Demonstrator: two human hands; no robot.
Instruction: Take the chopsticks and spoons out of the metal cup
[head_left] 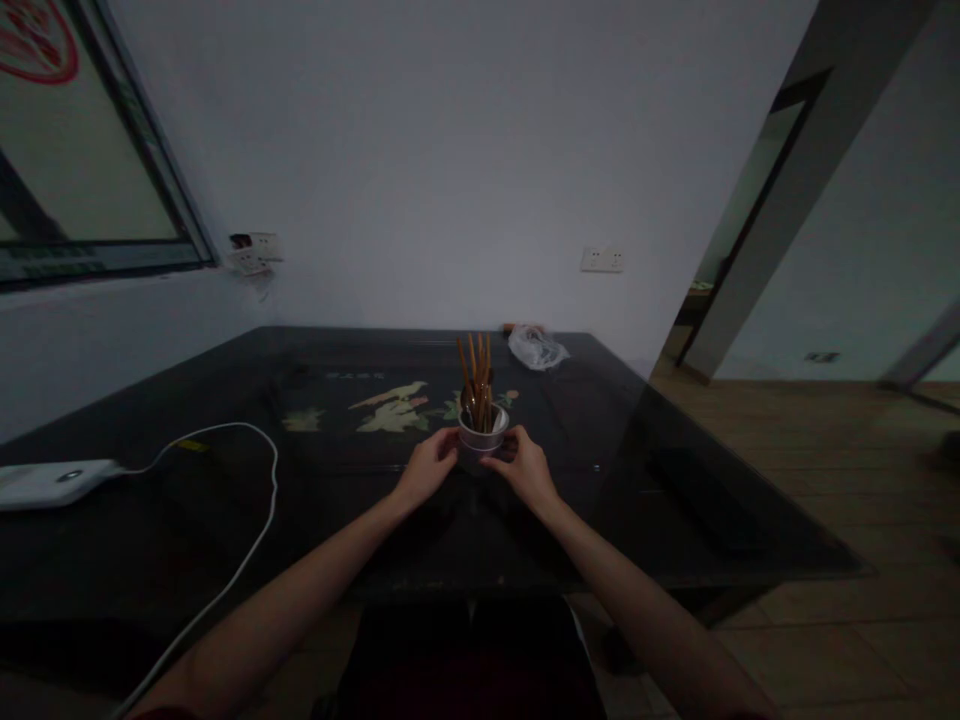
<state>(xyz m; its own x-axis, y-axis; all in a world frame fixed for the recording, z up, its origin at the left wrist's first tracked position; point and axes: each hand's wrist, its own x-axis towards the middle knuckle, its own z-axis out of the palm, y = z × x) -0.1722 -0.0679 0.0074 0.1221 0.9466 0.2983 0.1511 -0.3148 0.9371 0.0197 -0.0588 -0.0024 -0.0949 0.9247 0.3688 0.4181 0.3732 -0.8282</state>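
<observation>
Head view: my left hand [433,464] and right hand [527,466] hold a small pale cup [482,439] between them, fingers curled in at opposite sides, probably to keep it steady and upright. Cup sits in front of me, near mid-desk [480,540]; can't tell if its base touches the surface. Slim brown sticks [481,375] and darker, spoon-like pieces [466,396] stand in it, leaning on the rim, likely because they're much taller than it. Crumpled plastic bag [536,347] beyond, near the wall. White device [60,484] at left, cut off by the frame; its cable [273,480] exits at the bottom. Dim light: cup's contents overlap, exact count unclear.
</observation>
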